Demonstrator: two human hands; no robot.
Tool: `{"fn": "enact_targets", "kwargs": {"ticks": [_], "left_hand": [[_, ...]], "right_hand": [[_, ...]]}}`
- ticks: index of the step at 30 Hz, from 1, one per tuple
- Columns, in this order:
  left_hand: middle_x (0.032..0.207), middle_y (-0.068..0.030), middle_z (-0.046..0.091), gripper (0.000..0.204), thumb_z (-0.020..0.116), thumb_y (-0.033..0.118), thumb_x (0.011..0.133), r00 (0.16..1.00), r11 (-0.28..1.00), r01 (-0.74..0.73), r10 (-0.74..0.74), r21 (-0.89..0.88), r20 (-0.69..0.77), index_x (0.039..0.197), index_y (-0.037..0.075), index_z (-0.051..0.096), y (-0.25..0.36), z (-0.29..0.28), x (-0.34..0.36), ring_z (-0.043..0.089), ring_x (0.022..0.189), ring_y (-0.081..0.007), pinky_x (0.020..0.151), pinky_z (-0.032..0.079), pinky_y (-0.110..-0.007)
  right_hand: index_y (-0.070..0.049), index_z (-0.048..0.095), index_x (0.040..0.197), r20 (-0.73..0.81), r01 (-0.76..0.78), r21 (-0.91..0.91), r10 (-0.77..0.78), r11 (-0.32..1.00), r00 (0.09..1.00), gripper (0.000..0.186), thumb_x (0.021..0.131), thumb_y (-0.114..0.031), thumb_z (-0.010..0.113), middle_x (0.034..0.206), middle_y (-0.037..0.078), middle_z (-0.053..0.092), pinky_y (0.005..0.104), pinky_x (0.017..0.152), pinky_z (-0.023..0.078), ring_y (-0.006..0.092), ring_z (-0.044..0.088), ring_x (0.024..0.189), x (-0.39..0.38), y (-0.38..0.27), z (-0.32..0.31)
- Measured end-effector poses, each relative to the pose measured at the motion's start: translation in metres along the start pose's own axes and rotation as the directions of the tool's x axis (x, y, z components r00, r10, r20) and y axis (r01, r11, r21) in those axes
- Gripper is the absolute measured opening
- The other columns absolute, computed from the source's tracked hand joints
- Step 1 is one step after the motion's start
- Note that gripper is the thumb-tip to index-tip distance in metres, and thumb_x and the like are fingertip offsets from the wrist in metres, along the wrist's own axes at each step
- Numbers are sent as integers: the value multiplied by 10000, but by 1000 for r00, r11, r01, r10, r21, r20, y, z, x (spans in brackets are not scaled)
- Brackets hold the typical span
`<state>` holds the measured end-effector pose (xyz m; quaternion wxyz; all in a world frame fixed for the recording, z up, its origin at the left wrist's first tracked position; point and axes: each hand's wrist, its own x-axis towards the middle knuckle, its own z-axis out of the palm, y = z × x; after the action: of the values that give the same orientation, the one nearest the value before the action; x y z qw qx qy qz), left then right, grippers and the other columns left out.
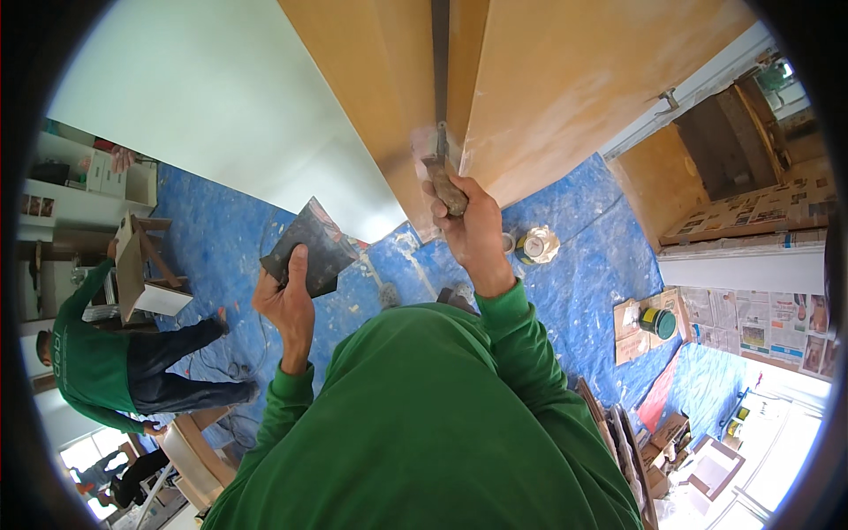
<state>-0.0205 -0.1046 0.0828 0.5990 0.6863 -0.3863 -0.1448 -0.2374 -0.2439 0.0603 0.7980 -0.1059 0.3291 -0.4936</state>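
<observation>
My right hand [479,228] is closed around the worn handle of a putty knife [449,190]. Its blade meets the yellowish-brown panel [389,79] beside a narrow dark gap [441,62]. A pale smear surrounds the blade on the panel. In my left hand [290,311] is a dark, flat, roughly square plate [305,252], gripped at its near edge with the thumb on top. Greyish residue shows on the plate's face; its material I cannot tell. Just beyond the plate stands a broad white panel [203,115]. Another brown panel [565,88] rises to the right.
Stained blue sheeting [574,212] covers the floor. An open can [534,246] stands right of my right hand. Farther right, a green can [658,322] sits on cardboard [629,340]. Newspaper lines the cabinet [751,212]. At left, a co-worker [106,362] bends beside wooden furniture [146,269].
</observation>
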Motion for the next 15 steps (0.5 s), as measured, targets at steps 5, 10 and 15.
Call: {"fn": "enact_targets", "kwargs": {"ticks": [5,10,15], "left_hand": [[919,-38,676,207,707,155,904,1000,1000,3,-3,-5,3,1011,-21,728,3,0,-3,596,787,-97,653,470,-258],[909,-34,678,206,710,150,901,1000,1000,12,-12,-28,-12,1013,-22,728,0,1,-5,594,787,-91,646,472,-257],[901,-32,682,204,716,145,896,999,998,29,-31,-61,-26,1011,-24,727,0,3,-7,591,777,-86,641,470,-249]], "right_hand": [[68,536,1103,16,-15,0,15,1000,1000,288,950,-168,475,880,166,634,284,522,422,188,545,607,10,-1,4],[58,553,1088,76,0,26,-2,1000,997,263,950,-150,472,848,150,631,278,530,428,186,555,624,17,-7,15],[66,582,1066,107,102,-13,-100,995,989,249,944,-124,477,862,160,638,286,531,433,201,556,598,14,-20,41]]}}
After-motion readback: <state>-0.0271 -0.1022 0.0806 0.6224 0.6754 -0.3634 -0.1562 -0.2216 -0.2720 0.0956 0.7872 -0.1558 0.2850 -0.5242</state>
